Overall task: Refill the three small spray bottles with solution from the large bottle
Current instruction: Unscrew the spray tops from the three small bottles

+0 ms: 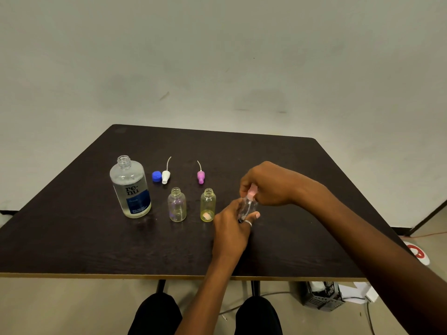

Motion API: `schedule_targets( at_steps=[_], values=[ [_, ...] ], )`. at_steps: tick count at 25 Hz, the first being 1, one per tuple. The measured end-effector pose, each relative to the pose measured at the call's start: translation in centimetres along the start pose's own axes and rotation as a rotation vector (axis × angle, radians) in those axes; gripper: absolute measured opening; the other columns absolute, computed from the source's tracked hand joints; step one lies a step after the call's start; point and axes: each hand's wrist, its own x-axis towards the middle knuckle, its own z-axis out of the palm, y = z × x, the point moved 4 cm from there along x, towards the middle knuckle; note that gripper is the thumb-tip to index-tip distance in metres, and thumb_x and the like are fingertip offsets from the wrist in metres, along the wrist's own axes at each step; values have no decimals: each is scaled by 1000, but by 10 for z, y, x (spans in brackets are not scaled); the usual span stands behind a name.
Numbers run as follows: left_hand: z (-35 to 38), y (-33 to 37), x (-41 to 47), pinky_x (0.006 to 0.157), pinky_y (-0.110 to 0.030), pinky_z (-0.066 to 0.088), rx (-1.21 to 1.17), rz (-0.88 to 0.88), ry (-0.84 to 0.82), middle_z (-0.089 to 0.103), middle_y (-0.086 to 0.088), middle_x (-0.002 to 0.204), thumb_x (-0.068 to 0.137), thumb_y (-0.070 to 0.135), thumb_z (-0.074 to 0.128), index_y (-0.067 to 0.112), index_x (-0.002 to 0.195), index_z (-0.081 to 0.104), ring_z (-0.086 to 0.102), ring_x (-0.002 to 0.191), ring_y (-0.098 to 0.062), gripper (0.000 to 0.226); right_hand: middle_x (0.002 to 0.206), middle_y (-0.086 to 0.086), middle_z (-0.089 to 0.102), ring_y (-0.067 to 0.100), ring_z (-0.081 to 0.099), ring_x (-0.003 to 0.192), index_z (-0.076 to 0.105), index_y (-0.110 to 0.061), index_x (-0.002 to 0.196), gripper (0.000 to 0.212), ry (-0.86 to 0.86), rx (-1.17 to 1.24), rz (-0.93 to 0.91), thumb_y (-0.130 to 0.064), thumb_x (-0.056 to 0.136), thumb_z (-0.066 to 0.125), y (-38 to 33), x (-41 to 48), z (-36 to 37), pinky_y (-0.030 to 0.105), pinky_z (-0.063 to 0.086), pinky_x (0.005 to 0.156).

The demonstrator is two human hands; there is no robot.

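Nearest to the camera, the person's two knees in dark trousers show below the near edge of the dark table (72,250). Just above this edge, the left hand (231,232) reaches onto the table and closes around the body of a clear small spray bottle (248,207), which it holds upright. A ring (248,222) sits on one finger of this hand. The right hand (266,183) comes from the right side and its fingers are closed on the pink spray head (252,191) at the top of this same bottle. I cannot tell if the head is screwed on or already loose.

Just to the left of the hands, a yellowish small bottle (208,205) stands upright with an open neck. Further left, a clear small bottle with a faint purple tint (177,205) also stands open. Both look nearly empty. At the left end of the row stands the large bottle (130,187), uncapped, with a dark blue label and clear solution inside.

Behind the row, three loose parts lie on the table: a blue cap (156,176) just beside a white spray head (166,175) with its thin tube, and, apart to the right, a purple-pink spray head (200,176) with its tube.

On the floor at the right stands a dark crate (321,296).
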Motion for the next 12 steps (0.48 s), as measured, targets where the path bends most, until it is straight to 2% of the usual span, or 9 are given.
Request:
schedule_targets(
  at_steps=[1, 3, 4, 6, 8, 10, 12],
  values=[
    [0, 1, 0, 75, -1, 45, -3, -1, -2, 60, 30, 93, 84, 31, 79, 26, 119, 66, 60, 88, 17, 38, 105, -8, 68, 10, 63, 96, 71, -24, 102, 27, 15, 5, -4, -8, 80, 67, 0, 0, -2, 28, 53, 84],
    [-1, 2, 0, 75, 0, 44, -8, -4, 1, 61, 28, 95, 84, 30, 80, 26, 119, 67, 60, 89, 17, 38, 103, -8, 69, 9, 64, 93, 70, -22, 107, 23, 63, -3, 15, -27, 84, 69, 2, 2, -6, 29, 54, 83],
    [-2, 3, 0, 75, 0, 44, -5, 0, 5, 61, 29, 95, 84, 29, 80, 26, 119, 67, 60, 88, 16, 37, 97, -6, 70, 10, 65, 86, 71, -21, 102, 23, 82, -17, 49, -38, 86, 66, 2, 2, -7, 30, 55, 79],
    [-2, 4, -1, 75, 0, 44, 11, 8, 10, 60, 31, 92, 84, 29, 80, 25, 119, 67, 60, 87, 17, 37, 76, -1, 68, 13, 64, 69, 69, -16, 81, 38, 117, -77, 135, -51, 89, 58, 4, 4, -6, 30, 54, 64],
    [-1, 3, -1, 75, 0, 44, 20, 15, 16, 57, 35, 88, 83, 28, 81, 24, 119, 68, 58, 86, 21, 38, 63, 0, 61, 15, 60, 59, 60, -15, 67, 46, 154, -144, 188, -55, 88, 55, 3, 5, -3, 30, 51, 57],
    [-1, 1, 0, 76, 0, 44, 14, 13, 22, 56, 36, 86, 82, 26, 82, 20, 118, 68, 57, 86, 25, 39, 62, 0, 58, 15, 59, 57, 57, -16, 66, 44, 182, -167, 216, -55, 88, 56, 1, 4, 1, 31, 52, 57],
    [-1, 1, 0, 77, -2, 45, 8, 14, 29, 58, 35, 87, 81, 26, 82, 18, 116, 69, 58, 87, 24, 38, 65, 1, 60, 15, 60, 58, 61, -14, 71, 40, 184, -161, 218, -51, 88, 59, 1, 5, 4, 32, 54, 59]
  ],
)
